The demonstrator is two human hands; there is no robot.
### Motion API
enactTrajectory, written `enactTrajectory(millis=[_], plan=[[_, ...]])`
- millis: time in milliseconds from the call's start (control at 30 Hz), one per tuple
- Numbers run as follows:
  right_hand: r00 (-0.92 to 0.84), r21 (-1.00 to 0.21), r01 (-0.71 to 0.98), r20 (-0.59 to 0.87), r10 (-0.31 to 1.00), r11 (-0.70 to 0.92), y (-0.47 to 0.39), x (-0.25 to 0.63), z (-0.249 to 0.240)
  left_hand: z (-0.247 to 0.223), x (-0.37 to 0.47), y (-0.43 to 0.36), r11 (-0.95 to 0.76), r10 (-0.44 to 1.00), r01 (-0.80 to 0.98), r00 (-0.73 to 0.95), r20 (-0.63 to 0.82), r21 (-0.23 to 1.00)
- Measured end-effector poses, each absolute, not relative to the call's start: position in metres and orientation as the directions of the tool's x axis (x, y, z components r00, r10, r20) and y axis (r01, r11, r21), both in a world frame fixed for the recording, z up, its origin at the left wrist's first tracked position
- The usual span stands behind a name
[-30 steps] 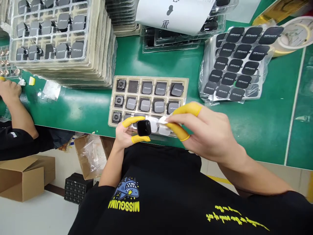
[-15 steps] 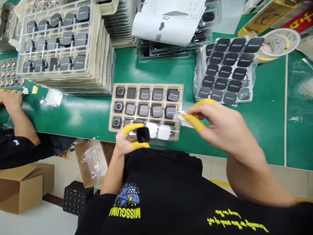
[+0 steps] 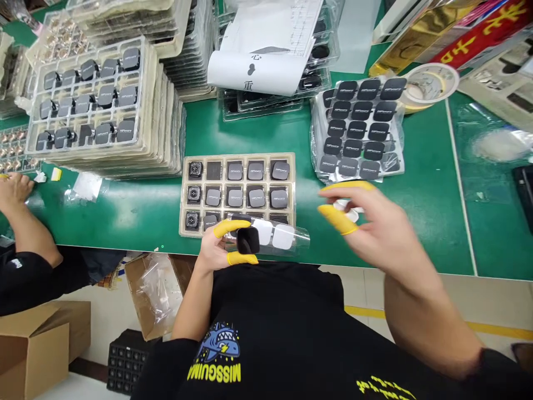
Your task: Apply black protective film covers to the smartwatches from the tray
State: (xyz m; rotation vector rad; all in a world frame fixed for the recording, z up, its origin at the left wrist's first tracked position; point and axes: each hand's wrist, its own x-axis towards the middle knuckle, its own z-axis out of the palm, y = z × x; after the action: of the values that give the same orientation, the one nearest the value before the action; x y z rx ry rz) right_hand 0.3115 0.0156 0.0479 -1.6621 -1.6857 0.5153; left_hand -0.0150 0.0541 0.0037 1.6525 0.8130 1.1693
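Note:
My left hand (image 3: 220, 244), yellow cots on its thumb and finger, grips a smartwatch (image 3: 248, 241) without a strap, dark screen up. A clear film strip with white rounded squares (image 3: 283, 236) stretches out to the right from the same hand. Beneath that strip lies a beige tray (image 3: 292, 189) of square cells, its near row partly covered. Some cells hold grey squares with lettering (image 3: 235, 196); the left column holds watch bodies (image 3: 194, 194) back side up. My right hand (image 3: 366, 222), also in yellow cots, is open over the green table, close to white crumpled scraps (image 3: 348, 211).
A tall stack of clear trays (image 3: 91, 100) rises at the left. Sheets of black lettered squares (image 3: 358, 128) lie right of centre beside a tape roll (image 3: 433, 83). Papers (image 3: 262, 66) rest on more trays at the back. Another person's hand (image 3: 16, 189) is at far left.
My right hand has moved away from the strip and its fingers have parted from the whitish scrap they pinched. The left hand keeps the watch. The camera view has shifted somewhat.

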Motion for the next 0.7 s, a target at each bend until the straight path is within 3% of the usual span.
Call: enactTrajectory(millis=[100, 233, 467, 567, 700], plan=[[-0.26, -0.881, 0.473, -0.113, 0.959, 0.024, 0.032, 0.266, 0.078, 0.008, -0.012, 0.054, -0.362, 0.864, -0.001, 0.375, 0.336, 0.932], [-0.504, -0.931, 0.347, -0.289, 0.814, -0.116, 0.053, 0.247, 0.081, 0.01, -0.022, 0.052, -0.39, 0.834, -0.009, 0.42, 0.358, 0.921], [-0.483, -0.937, 0.287, -0.321, 0.815, -0.198, 0.066, 0.249, 0.062, 0.009, -0.038, 0.046, -0.357, 0.831, 0.028, 0.466, 0.304, 0.934], [-0.493, -0.934, 0.329, -0.295, 0.818, -0.139, 0.067, 0.249, 0.061, 0.011, -0.036, 0.045, -0.398, 0.825, 0.061, 0.46, 0.328, 0.915], [-0.416, -0.942, 0.337, -0.156, 0.896, -0.008, 0.071, 0.245, 0.063, 0.015, -0.032, 0.047, -0.464, 0.793, 0.086, 0.484, 0.37, 0.882]])
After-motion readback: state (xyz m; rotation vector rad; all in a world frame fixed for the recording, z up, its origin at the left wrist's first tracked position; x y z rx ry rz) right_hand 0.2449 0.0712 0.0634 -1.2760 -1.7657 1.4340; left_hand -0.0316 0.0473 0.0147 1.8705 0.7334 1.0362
